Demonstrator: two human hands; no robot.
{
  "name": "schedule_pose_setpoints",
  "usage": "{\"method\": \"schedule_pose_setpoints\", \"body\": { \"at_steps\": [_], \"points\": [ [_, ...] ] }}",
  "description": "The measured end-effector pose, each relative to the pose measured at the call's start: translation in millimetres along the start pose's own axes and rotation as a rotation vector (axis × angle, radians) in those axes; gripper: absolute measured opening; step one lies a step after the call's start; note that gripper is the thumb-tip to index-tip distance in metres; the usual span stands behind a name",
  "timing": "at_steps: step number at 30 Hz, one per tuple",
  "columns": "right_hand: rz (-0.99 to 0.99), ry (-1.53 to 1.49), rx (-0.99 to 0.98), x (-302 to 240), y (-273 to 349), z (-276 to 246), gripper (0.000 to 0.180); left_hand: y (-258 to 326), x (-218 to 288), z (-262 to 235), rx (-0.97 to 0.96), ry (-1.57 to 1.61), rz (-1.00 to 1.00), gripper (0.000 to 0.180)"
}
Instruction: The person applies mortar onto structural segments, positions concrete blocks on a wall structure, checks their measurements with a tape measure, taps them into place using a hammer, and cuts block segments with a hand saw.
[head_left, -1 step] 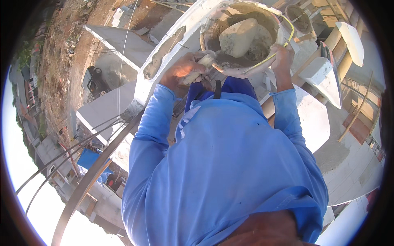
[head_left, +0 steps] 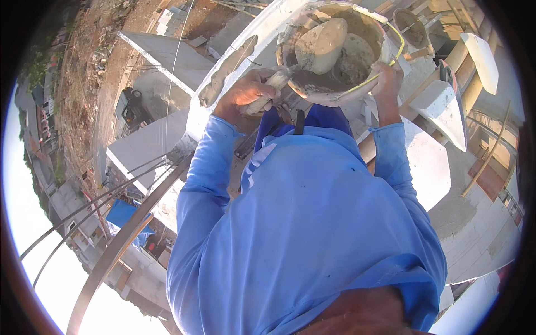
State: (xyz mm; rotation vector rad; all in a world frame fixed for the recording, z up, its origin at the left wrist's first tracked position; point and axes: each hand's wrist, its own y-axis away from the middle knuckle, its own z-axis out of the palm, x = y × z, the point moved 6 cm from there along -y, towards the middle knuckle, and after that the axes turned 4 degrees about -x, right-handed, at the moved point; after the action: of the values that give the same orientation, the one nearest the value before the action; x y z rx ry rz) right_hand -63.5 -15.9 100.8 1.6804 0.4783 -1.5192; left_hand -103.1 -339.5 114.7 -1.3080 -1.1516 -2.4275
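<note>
A round bucket, its rim caked with grey mortar and a yellow band along one side, stands in front of me at the top of the view. Inside it sits wet grey mortar, and a pale, rounded, mortar-coated piece leans there; its kind is unclear. My right hand is closed over the bucket's right rim. At the bucket's near left side, my left hand is wrapped round a short, thick, pale bar crusted with mortar. What this bar belongs to cannot be told.
A white-edged wall with a rough mortar patch runs beside my left hand. Dark cables and a brown pole cross the lower left. A second bucket stands at the far right, near white angular pieces and timber. The ground drops away at left.
In the bucket, the pale rounded piece has tilted and shifted slightly left, baring more mortar on its right. Both hands keep their holds. The whole view has shifted a little.
</note>
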Motion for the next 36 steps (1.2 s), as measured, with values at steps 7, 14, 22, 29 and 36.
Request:
{"method": "schedule_pose_setpoints", "body": {
  "at_steps": [7, 14, 22, 29, 36],
  "points": [
    [0.031, 0.070, 0.011, 13.8, 2.5, -9.1, 0.010, 33.7, 59.4, -64.5, 0.339, -0.101, 0.085, 0.060],
    [0.086, -0.008, 0.039, 10.5, 12.8, -16.4, 0.020, -71.1, 102.4, -126.2, 0.542, -0.648, 0.019, 0.036],
    [0.088, -0.016, 0.043, 32.5, 7.3, -34.4, 0.022, -181.6, 91.9, -152.6, 0.398, -1.225, 0.175, 0.043],
    [0.074, 0.051, 0.043, 28.7, 1.0, -31.7, 0.028, -173.6, 86.9, -152.5, 0.512, -1.474, 0.070, 0.042],
    [0.114, -0.011, 0.133, 26.8, -0.5, -29.0, 0.028, -75.3, 34.6, -149.3, 0.545, -1.523, -0.118, 0.036]
  ]
}}
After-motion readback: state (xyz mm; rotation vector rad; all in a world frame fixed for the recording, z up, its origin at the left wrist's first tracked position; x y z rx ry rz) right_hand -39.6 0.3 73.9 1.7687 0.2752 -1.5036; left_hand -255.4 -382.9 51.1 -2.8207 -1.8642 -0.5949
